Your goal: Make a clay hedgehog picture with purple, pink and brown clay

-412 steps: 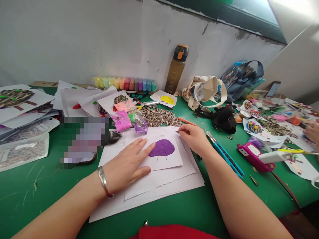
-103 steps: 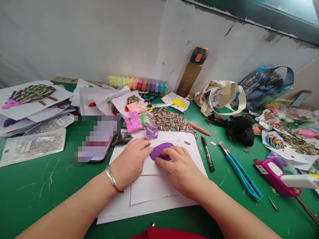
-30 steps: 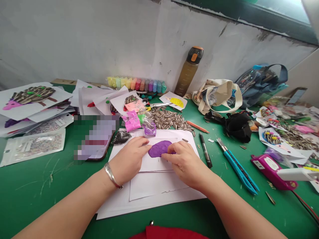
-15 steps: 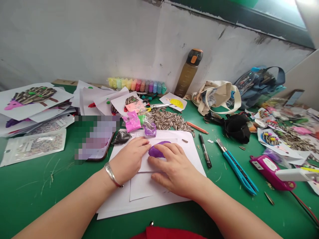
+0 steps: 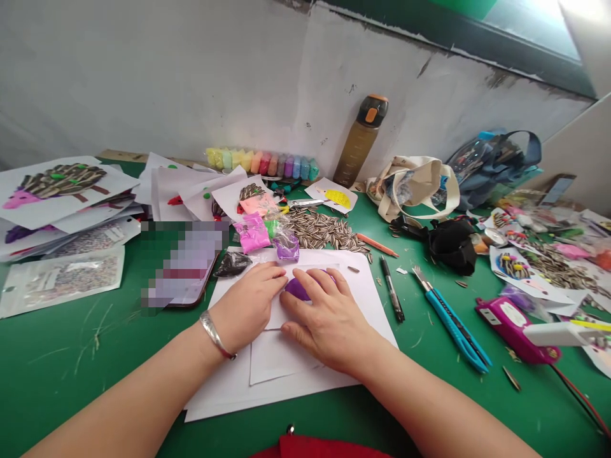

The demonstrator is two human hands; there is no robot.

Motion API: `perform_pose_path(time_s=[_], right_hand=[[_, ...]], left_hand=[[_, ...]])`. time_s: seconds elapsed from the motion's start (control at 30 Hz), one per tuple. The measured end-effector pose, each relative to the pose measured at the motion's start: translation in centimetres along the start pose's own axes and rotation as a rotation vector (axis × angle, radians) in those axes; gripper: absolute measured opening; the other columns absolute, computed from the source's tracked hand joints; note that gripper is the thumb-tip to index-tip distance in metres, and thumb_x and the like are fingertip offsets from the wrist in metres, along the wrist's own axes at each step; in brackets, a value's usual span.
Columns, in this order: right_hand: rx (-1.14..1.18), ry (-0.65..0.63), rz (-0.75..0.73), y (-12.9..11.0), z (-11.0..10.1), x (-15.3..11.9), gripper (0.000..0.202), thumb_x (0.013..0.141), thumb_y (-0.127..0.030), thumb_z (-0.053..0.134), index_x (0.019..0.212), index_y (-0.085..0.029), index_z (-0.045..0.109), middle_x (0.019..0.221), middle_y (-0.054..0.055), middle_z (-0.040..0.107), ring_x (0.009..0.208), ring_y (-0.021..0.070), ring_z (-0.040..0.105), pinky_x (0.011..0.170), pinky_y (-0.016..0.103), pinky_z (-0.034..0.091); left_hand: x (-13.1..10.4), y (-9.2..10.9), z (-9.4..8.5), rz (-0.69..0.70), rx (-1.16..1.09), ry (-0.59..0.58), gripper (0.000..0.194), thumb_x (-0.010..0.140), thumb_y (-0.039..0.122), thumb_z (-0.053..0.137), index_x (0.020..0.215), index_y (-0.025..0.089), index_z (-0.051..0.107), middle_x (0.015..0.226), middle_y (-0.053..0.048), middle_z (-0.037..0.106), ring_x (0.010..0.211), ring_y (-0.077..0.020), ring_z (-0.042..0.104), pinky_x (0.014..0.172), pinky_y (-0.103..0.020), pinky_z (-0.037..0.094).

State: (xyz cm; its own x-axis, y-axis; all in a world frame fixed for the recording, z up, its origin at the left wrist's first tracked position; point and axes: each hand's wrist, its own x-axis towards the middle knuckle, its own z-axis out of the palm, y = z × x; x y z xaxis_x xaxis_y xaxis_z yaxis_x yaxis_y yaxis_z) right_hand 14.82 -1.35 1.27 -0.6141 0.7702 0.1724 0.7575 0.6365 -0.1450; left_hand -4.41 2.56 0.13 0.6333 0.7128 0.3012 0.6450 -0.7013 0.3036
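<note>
A flat purple clay shape (image 5: 298,287) lies on a small white sheet (image 5: 281,312), itself on larger white paper (image 5: 219,391). My right hand (image 5: 329,318) rests over the clay with fingers spread, covering much of it. At the clay's left edge, my left hand (image 5: 251,299) lies on the paper, fingers stretched out and holding nothing. Just beyond the paper are a purple clay packet (image 5: 287,247), a pink packet (image 5: 252,233) and a black packet (image 5: 232,263).
Sunflower seeds (image 5: 324,229) are heaped behind the paper. A pen (image 5: 392,289), blue cutter (image 5: 456,327) and magenta glue gun (image 5: 515,327) lie right. A phone (image 5: 191,267) and seed-covered hedgehog pictures (image 5: 62,181) are left. A bottle (image 5: 360,140) stands by the wall.
My right hand has shifted slightly left and toward me over the purple clay, its fingers still spread. My left hand has hardly moved.
</note>
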Motion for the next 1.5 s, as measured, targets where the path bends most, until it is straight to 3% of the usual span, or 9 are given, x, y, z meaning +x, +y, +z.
perform_pose_path(time_s=[0.3, 0.53, 0.7, 0.9, 1.5], right_hand=[[0.029, 0.004, 0.047, 0.27, 0.47, 0.20, 0.037, 0.097, -0.047, 0.041, 0.115, -0.022, 0.062, 0.136, 0.012, 0.050, 0.124, 0.0301, 0.040, 0.106, 0.052, 0.029], [0.065, 0.051, 0.106, 0.87, 0.33, 0.05, 0.041, 0.097, -0.045, 0.042, 0.131, -0.026, 0.056, 0.146, 0.013, 0.041, 0.132, 0.0324, 0.034, 0.110, 0.057, 0.025], [-0.001, -0.006, 0.058, 0.80, 0.22, -0.01, 0.042, 0.097, -0.051, 0.038, 0.119, -0.026, 0.063, 0.146, 0.009, 0.043, 0.134, 0.0327, 0.033, 0.112, 0.059, 0.019], [-0.058, 0.042, 0.030, 0.50, 0.56, -0.13, 0.044, 0.097, -0.052, 0.037, 0.126, -0.027, 0.058, 0.149, 0.010, 0.040, 0.137, 0.0330, 0.029, 0.114, 0.060, 0.014], [-0.002, 0.008, 0.103, 0.88, 0.35, -0.13, 0.043, 0.097, -0.052, 0.039, 0.125, -0.029, 0.061, 0.151, 0.010, 0.038, 0.139, 0.0350, 0.027, 0.112, 0.064, 0.015]], left_hand=[[-0.20, -0.23, 0.37, 0.021, 0.031, -0.015, 0.044, 0.076, -0.003, 0.038, 0.106, 0.009, 0.068, 0.110, -0.014, 0.068, 0.107, -0.0252, 0.058, 0.097, -0.040, 0.050], [-0.38, -0.46, 0.58, 0.004, 0.047, -0.016, 0.043, 0.076, -0.002, 0.040, 0.106, 0.010, 0.068, 0.114, -0.013, 0.068, 0.113, -0.0252, 0.057, 0.100, -0.040, 0.049], [-0.37, -0.45, 0.54, 0.027, 0.062, 0.015, 0.044, 0.078, -0.002, 0.036, 0.107, 0.006, 0.068, 0.113, -0.015, 0.068, 0.111, -0.0262, 0.058, 0.099, -0.042, 0.050], [-0.17, -0.28, 0.43, 0.031, 0.070, 0.024, 0.044, 0.077, -0.003, 0.036, 0.105, 0.006, 0.069, 0.110, -0.015, 0.070, 0.108, -0.0264, 0.060, 0.097, -0.041, 0.052], [-0.29, -0.24, 0.47, 0.035, 0.059, 0.025, 0.043, 0.077, -0.003, 0.036, 0.104, 0.006, 0.069, 0.111, -0.016, 0.069, 0.109, -0.0262, 0.059, 0.097, -0.040, 0.051]])
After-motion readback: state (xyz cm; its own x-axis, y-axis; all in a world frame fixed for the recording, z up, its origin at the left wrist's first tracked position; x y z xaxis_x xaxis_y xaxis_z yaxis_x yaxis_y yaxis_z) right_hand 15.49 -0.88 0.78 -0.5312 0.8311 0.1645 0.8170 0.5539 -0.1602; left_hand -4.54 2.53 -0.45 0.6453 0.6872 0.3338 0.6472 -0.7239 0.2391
